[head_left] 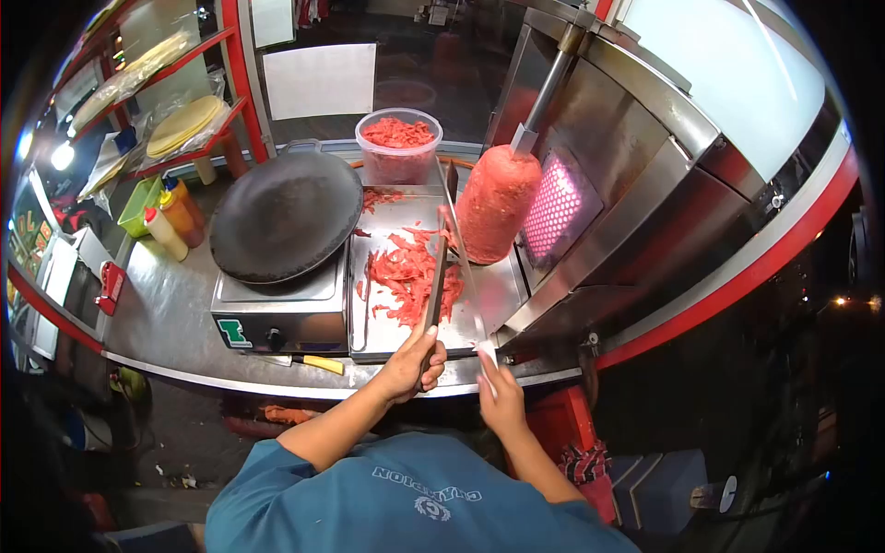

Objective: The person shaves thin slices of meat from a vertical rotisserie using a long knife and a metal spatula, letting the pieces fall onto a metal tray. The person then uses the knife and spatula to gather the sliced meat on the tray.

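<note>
My left hand (408, 369) is closed around a long, narrow dark tool (436, 293) that points away over the metal tray (373, 343); its exact kind I cannot tell. In my right hand (501, 398) is the white handle of a long, thin-bladed knife (476, 300). The blade slants up and away, close beside the dark tool. Shaved red meat (401, 272) lies in a loose heap on the tray beneath. Just beyond the blade, a cone of red meat (498, 205) stands on a vertical spit in front of the glowing grill burner (556, 205).
A round black griddle (286, 217) sits on a burner at left. Behind the tray stands a clear tub (398, 161) of meat pieces. Sauce bottles (166, 235) and a yellow-handled knife (323, 365) are on the counter. Flat breads (184, 129) rest on shelves. Metal tongs (365, 288) lie in the tray.
</note>
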`<state>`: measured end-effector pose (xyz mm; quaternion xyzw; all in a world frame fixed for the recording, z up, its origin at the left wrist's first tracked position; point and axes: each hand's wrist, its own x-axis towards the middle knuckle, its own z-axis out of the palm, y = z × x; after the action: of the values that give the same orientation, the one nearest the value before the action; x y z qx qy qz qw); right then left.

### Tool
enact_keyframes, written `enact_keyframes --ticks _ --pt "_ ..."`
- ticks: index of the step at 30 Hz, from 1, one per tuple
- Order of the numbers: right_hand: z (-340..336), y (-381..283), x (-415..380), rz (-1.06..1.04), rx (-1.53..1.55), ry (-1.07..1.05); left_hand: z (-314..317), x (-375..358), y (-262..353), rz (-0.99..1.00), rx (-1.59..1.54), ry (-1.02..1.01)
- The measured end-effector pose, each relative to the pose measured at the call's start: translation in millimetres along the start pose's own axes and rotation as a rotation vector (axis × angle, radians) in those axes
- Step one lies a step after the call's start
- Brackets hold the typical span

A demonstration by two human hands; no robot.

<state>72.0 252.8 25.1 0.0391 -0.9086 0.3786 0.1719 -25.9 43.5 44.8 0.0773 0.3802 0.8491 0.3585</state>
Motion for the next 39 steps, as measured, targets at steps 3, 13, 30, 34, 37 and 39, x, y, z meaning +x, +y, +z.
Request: enact_keyframes --ticks 3,13,30,34,37,39 --pt "6.7 -23.5 10.9 0.331 0.405 -0.13 -14.4 7.3 -9.3 -0.046 -0.229 -0.091" --pt "29.7 20.4 15.2 -0.114 0.232 0.196 -24.4 -71.8 -29.2 -0.044 0.377 0.056" --pt "30.5 45.1 -20.1 -0.147 0.024 0.228 -19.6 -70.9 -27.4 -0.038 0.645 0.049" --pt "39.2 60.9 -67.7 -0.13 0.088 0.227 -17.6 -66.0 -28.7 -0.051 0.663 0.066" --pt "27.0 25.3 -4.1 -0.16 0.021 0.204 -19.4 -62.6 -32.0 -0.03 0.683 0.072" --pt "22.8 16.7 23.1 -0.118 -0.027 0.156 -15.6 -57.6 -28.3 -0.019 0.686 0.098"
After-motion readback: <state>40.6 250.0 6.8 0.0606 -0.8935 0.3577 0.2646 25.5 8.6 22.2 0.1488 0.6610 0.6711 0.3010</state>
